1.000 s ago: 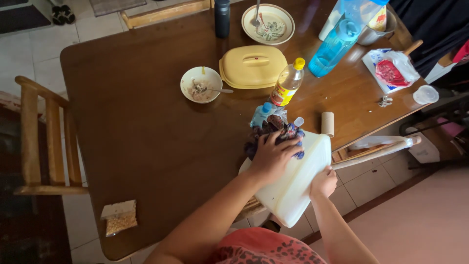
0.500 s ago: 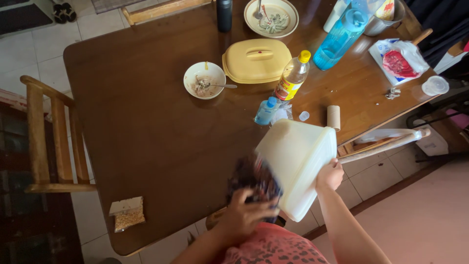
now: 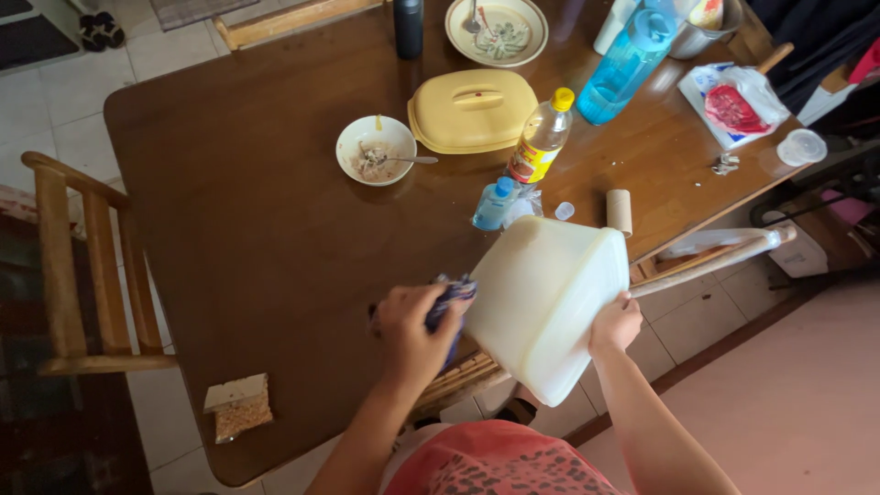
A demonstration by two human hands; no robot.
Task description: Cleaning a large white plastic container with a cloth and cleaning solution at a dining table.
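My right hand (image 3: 615, 326) grips the lower rim of a cream plastic tub (image 3: 543, 298), which is tilted on its side over the near edge of the brown wooden table (image 3: 266, 238). My left hand (image 3: 414, 332) is closed on a dark blue and purple cloth (image 3: 451, 298), held against the tub's left side. Most of the cloth is hidden under my fingers.
On the table stand a small blue bottle (image 3: 493, 203), a yellow-capped oil bottle (image 3: 540, 137), a yellow lidded dish (image 3: 472, 110), a bowl with a spoon (image 3: 377, 152), a plate (image 3: 496, 29), a blue jug (image 3: 626, 66) and a cardboard roll (image 3: 620, 210). Wooden chairs (image 3: 78, 266) flank the table.
My left hand pulled the cloth from the top of the tub down toward my body, then brought it up to the tub's left side. The tub turned and tilted more.
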